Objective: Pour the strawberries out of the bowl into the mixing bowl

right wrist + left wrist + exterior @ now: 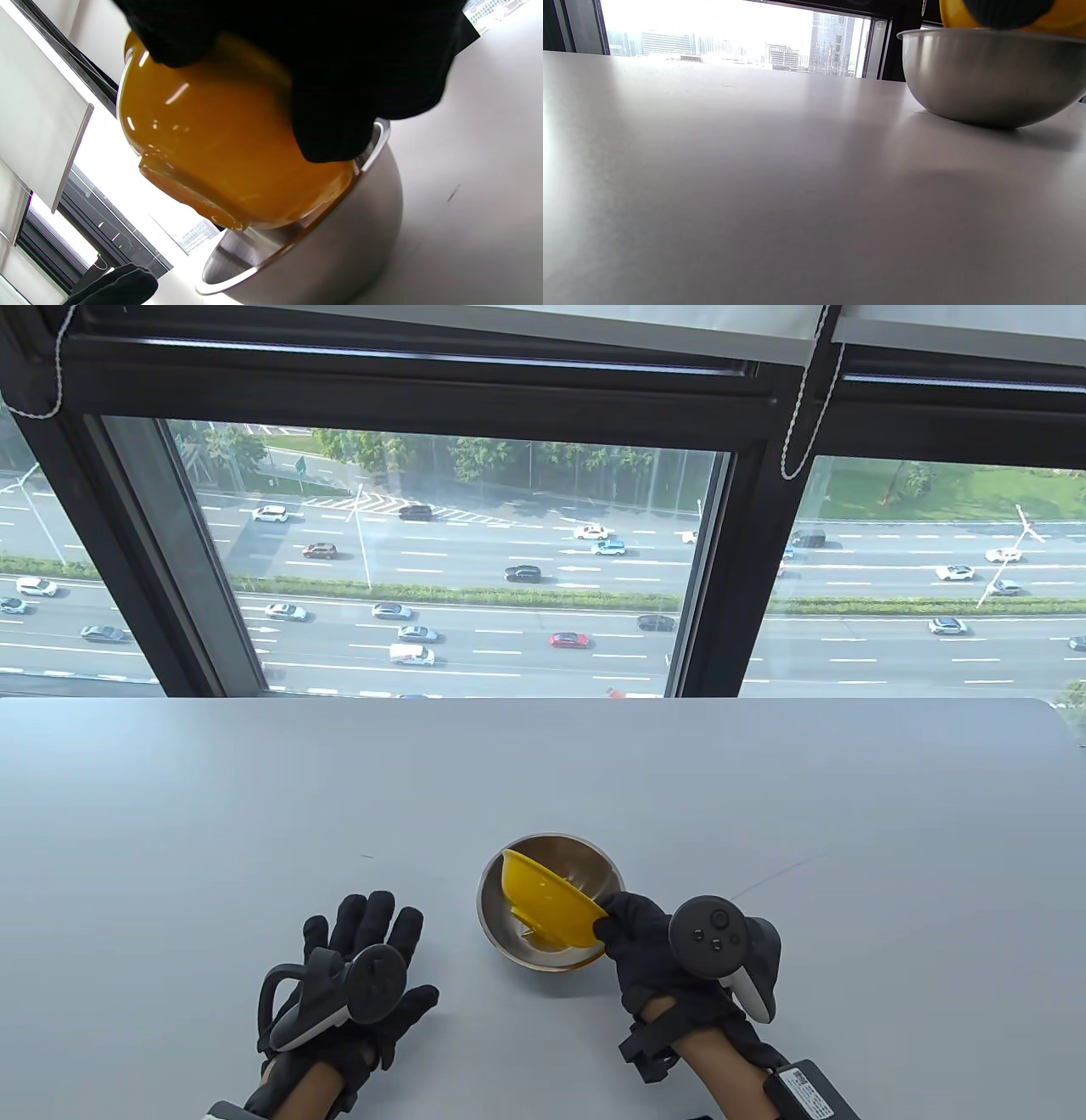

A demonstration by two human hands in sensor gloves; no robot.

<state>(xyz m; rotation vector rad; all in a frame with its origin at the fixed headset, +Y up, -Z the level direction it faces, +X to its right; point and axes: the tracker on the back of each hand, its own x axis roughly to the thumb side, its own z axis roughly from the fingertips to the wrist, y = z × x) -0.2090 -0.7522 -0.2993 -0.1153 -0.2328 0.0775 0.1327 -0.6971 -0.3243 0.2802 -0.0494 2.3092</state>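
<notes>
A steel mixing bowl (585, 865) stands on the table near the front centre. My right hand (645, 937) grips a yellow bowl (550, 899) by its rim and holds it tipped far over above the mixing bowl, its underside toward me. No strawberries show; the yellow bowl hides the inside. In the right wrist view the yellow bowl (220, 165) is over the mixing bowl's rim (373, 148), my fingers (331, 127) on it. My left hand (365, 950) rests flat on the table, fingers spread, left of the mixing bowl, which the left wrist view shows at the right (992, 76).
The white table (254, 814) stretches wide to the left and back. Its far edge meets a large window with dark frames (704, 585). Blind cords (802, 415) hang by the window.
</notes>
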